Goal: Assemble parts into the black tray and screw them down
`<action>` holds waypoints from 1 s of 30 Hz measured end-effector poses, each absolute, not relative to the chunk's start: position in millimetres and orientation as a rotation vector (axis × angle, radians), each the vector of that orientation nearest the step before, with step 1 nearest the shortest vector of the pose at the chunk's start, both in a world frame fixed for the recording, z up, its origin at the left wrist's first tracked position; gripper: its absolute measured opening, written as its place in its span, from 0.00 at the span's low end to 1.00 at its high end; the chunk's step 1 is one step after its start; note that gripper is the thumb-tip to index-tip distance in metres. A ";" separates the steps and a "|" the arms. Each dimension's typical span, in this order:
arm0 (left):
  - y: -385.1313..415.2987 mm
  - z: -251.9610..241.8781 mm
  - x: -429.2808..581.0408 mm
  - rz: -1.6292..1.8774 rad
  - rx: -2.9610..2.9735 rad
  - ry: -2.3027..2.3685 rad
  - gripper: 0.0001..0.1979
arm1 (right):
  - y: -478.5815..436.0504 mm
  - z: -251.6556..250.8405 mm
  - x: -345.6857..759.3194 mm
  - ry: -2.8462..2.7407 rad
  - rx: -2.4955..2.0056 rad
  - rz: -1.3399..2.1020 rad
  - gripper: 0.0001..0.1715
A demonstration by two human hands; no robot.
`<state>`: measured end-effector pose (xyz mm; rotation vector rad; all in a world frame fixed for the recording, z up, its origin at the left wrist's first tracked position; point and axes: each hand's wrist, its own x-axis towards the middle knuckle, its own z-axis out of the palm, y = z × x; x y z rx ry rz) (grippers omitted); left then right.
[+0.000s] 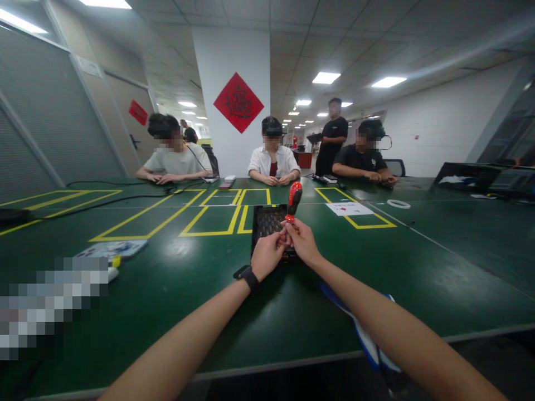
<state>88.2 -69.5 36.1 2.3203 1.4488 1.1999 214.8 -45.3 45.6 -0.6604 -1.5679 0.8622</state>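
A screwdriver (295, 197) with a red and black handle stands upright, handle up, over a black open case (267, 220) on the table. My right hand (304, 240) is closed around the screwdriver just below its handle. Beside it, my left hand (268, 255), with a dark band on the wrist, has its fingers pinched together near the screwdriver's lower end. What those left fingers grip is too small to make out. Inside the case shows a patterned grid of dark cells; its near part is hidden behind my hands.
Yellow tape outlines (209, 234) mark the green table (200, 312). A white sheet (350, 209) and a white ring (398, 204) lie to the right. A blue and white item (370, 340) lies under my right forearm. Several people sit or stand across the table.
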 end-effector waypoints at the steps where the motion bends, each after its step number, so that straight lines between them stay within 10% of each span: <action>1: -69.8 36.1 88.3 1.201 2.318 1.452 0.07 | -45.5 45.7 214.7 -1.569 -0.664 0.861 0.21; 16: -56.0 52.1 69.3 1.399 1.851 1.104 0.12 | -34.4 47.0 222.0 -1.354 -0.849 0.761 0.22; 21: -34.1 56.5 16.8 1.585 1.857 1.635 0.15 | -22.5 40.5 234.4 -1.402 -1.102 0.571 0.22; 30: -8.6 15.2 -54.0 0.897 1.714 2.400 0.19 | 0.9 28.5 250.4 -1.778 -1.891 0.343 0.10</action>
